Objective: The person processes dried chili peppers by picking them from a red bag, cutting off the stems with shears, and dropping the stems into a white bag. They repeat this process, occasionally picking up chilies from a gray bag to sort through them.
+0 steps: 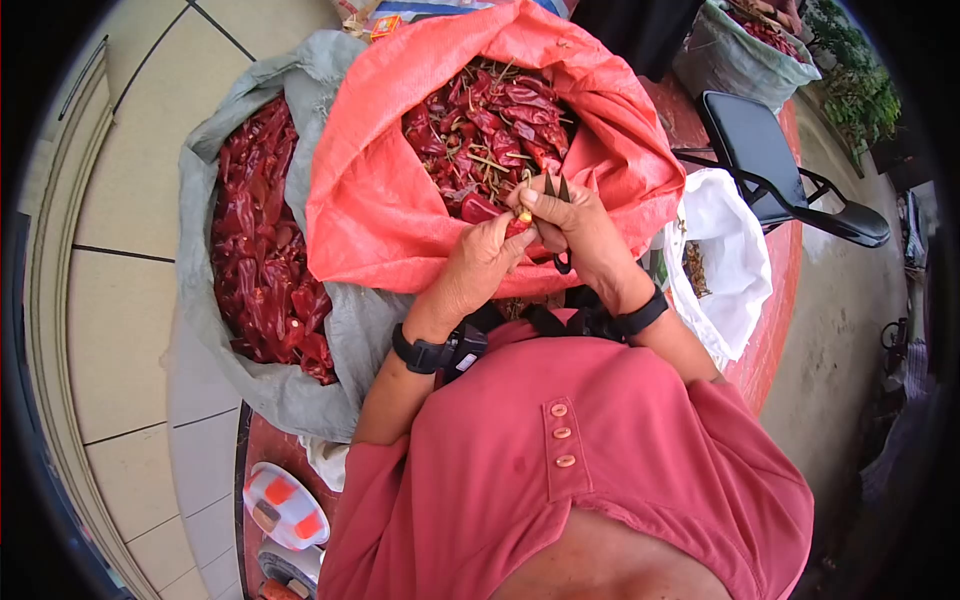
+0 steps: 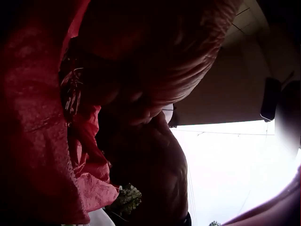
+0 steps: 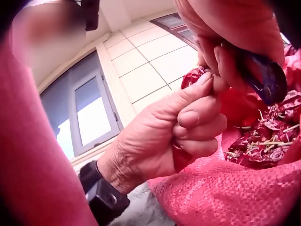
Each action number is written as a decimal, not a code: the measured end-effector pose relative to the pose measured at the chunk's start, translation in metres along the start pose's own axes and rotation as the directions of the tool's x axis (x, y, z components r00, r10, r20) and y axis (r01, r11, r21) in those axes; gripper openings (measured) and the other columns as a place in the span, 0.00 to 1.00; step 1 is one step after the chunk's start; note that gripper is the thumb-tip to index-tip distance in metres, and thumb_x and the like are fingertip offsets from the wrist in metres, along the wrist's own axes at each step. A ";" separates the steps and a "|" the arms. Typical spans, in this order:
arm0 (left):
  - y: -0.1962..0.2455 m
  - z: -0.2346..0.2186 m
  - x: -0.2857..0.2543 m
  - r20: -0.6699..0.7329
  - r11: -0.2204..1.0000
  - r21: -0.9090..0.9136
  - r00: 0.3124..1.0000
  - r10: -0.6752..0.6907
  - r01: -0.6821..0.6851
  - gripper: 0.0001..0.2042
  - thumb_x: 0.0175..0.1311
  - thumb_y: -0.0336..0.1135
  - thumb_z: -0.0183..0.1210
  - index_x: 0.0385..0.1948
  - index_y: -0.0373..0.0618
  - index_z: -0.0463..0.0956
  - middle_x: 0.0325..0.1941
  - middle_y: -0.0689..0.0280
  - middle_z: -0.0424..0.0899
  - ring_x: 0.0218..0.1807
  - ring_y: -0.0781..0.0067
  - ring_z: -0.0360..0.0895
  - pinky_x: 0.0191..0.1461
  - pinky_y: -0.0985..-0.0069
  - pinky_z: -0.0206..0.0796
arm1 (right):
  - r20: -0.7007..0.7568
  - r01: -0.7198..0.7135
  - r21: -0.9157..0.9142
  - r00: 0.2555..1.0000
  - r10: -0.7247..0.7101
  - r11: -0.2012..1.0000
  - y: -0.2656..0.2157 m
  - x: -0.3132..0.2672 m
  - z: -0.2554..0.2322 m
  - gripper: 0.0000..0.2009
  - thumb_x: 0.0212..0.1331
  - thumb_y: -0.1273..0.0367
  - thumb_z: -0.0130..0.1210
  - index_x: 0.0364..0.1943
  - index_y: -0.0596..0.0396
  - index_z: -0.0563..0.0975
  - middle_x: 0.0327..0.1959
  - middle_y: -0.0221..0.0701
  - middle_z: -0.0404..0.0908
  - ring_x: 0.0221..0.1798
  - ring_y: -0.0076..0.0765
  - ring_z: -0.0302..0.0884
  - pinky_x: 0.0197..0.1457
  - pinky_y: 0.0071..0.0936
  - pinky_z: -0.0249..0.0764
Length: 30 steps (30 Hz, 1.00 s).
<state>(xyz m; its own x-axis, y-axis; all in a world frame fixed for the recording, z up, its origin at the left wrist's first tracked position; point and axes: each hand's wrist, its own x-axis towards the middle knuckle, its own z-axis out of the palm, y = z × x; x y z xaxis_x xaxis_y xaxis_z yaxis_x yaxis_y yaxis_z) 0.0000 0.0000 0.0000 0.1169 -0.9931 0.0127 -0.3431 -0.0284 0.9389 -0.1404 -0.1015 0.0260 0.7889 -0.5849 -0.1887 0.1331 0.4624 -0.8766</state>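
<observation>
Fingers curled, a left hand (image 1: pixel 472 263) pinches a red chili (image 1: pixel 518 225) above the mouth of a red bag (image 1: pixel 380 215) filled with dried chilies (image 1: pixel 490 120). The right hand (image 1: pixel 588 232) grips dark scissors (image 1: pixel 563 189), fingertips at the chili's stem end. A gray bag (image 1: pixel 357 330) of chilies stands left; a white bag (image 1: pixel 738 262) sits near the bench's (image 1: pixel 780 300) right edge.

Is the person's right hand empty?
No, the right hand holds dark-bladed scissors, whose two points stick out past the fingers.
</observation>
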 end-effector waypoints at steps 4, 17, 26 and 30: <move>0.004 0.000 0.000 0.014 0.995 -0.059 0.997 0.075 -0.074 0.08 0.71 0.35 0.52 0.39 0.40 0.73 0.19 0.72 0.66 0.22 0.83 0.62 0.26 0.80 0.59 | 0.130 -0.171 0.237 0.981 0.144 0.956 0.004 0.005 -0.017 0.10 0.66 0.65 0.54 0.42 0.57 0.79 0.23 0.19 0.70 0.15 0.13 0.52 0.18 0.15 0.48; 0.056 -0.062 -0.064 -0.580 0.937 0.346 0.795 0.179 0.042 0.16 0.63 0.33 0.59 0.52 0.41 0.74 0.49 0.62 0.80 0.48 0.71 0.76 0.56 0.74 0.66 | -0.307 0.138 -0.902 0.462 -0.832 0.410 -0.060 -0.074 -0.088 0.13 0.63 0.75 0.54 0.51 0.53 0.77 0.39 0.28 0.81 0.40 0.19 0.76 0.44 0.20 0.72; -0.011 -0.183 -0.086 -0.774 0.499 0.634 0.493 0.398 0.591 0.23 0.64 0.34 0.58 0.59 0.37 0.67 0.58 0.54 0.74 0.58 0.59 0.70 0.63 0.66 0.59 | -0.363 -0.009 -0.904 0.544 -0.756 0.428 -0.039 -0.077 -0.136 0.16 0.56 0.75 0.59 0.50 0.55 0.78 0.49 0.39 0.80 0.54 0.40 0.77 0.57 0.32 0.72; 0.027 -0.133 -0.071 -0.763 0.728 0.609 0.482 0.430 0.315 0.21 0.62 0.33 0.57 0.57 0.36 0.69 0.55 0.52 0.75 0.60 0.52 0.67 0.65 0.61 0.56 | -0.091 0.101 -0.967 0.722 -0.686 0.234 -0.010 0.007 -0.107 0.16 0.59 0.71 0.56 0.52 0.54 0.75 0.51 0.43 0.77 0.53 0.49 0.76 0.55 0.39 0.72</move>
<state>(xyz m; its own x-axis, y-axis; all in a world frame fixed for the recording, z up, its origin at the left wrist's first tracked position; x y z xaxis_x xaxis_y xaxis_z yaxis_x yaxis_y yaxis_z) 0.1059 0.0850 0.0702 0.6201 -0.4040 0.6725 -0.7806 -0.4028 0.4779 -0.2005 -0.1810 -0.0140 0.4233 -0.8000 0.4253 -0.4695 -0.5952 -0.6522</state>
